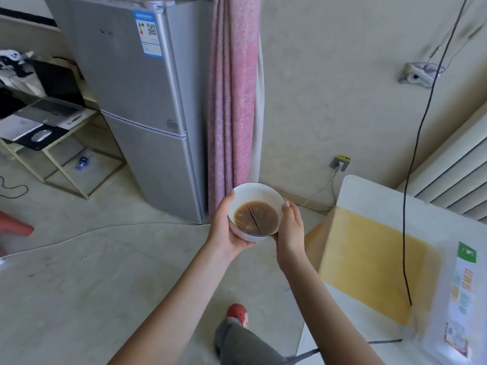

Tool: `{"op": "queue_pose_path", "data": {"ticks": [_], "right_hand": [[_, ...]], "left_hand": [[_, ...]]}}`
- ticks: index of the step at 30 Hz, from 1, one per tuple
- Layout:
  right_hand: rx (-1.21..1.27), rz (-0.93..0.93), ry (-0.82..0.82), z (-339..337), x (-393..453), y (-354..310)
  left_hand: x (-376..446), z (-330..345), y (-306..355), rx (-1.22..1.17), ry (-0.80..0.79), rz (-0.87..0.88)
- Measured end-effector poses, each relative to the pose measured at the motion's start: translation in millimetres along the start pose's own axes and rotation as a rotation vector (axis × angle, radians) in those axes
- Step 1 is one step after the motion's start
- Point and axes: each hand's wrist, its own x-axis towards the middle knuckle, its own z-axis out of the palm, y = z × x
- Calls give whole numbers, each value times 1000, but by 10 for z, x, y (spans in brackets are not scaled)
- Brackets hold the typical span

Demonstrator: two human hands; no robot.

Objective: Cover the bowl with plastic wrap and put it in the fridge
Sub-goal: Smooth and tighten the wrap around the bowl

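The left hand (224, 227) cups the bowl (254, 212) from below and the side, palm under its base, thumb lying up along the near-left rim. The right hand (290, 227) closes on the opposite side, fingers curled against the wall and fingertips resting at the rim. Between them the bowl is carried in mid-air over the floor, between the table (374, 196) on the right and the fridge (137, 101) ahead on the left, and well apart from both.

This looks like the carrying step, with the covering probably done: faint straight creases cross the surface above the brown liquid (257, 218), which suggests film stretched over the top (the film itself is too clear to make out for certain). The wrap box (463, 293) lies on the table by the yellow mat (369, 259).

Both fridge doors are closed, so the next move calls for freeing one hand to pull a door while the other holds the bowl level alone; a tilt could slop the liquid against the cover.

The bowl is white with a thin dark line round the rim, and holds a shallow pool of brown liquid.
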Motion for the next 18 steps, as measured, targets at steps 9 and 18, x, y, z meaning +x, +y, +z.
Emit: {"op": "queue_pose_path", "data": {"ticks": [9, 18], "right_hand": [[128, -20, 207, -300, 542, -110], [153, -27, 459, -755, 606, -191]], "left_hand": [[729, 489, -35, 216, -91, -140], [993, 948, -374, 381, -201, -278]]}}
